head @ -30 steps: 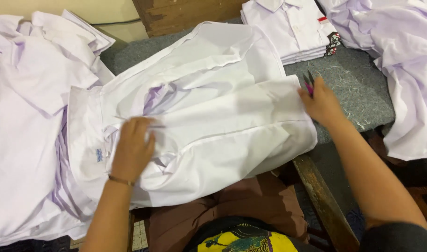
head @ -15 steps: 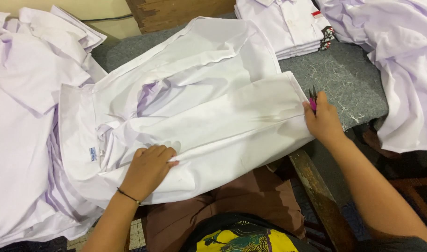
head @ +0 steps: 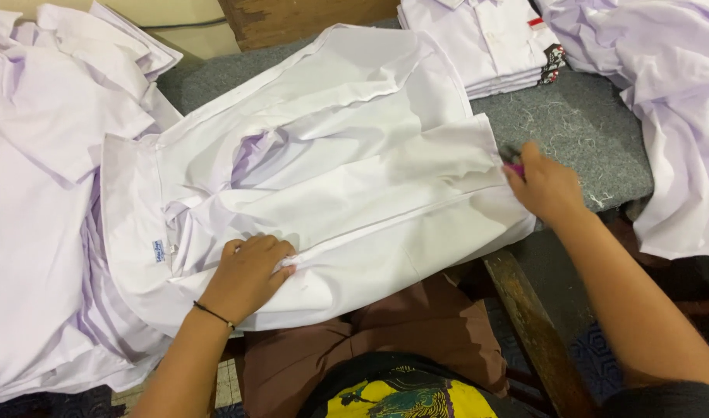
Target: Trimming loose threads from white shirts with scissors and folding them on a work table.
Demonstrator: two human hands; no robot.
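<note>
White shirt (head: 346,178) lies spread across the grey padded table (head: 579,131), collar end toward my left, bottom hem toward my right. My left hand (head: 246,275) sits on the near front edge, fingers curled and pinching a fold of cloth by the placket. My right hand (head: 544,186) is at the hem edge, fingers closed round a small pink tool (head: 514,167); it's blurred, so can't tell what kind, nor whether I've got cloth pinched w/ it too.

Risks as I see them: near side of shirt hangs off the table edge over my lap, so a slack grip could let it slide down. Pulling unevenly btwn the two hands would likely set creases in the front. Tool tip is right at the fabric, could snag or nick it.

Folded stack (head: 486,46) sits behind, loose piles (head: 37,193) at both sides.
</note>
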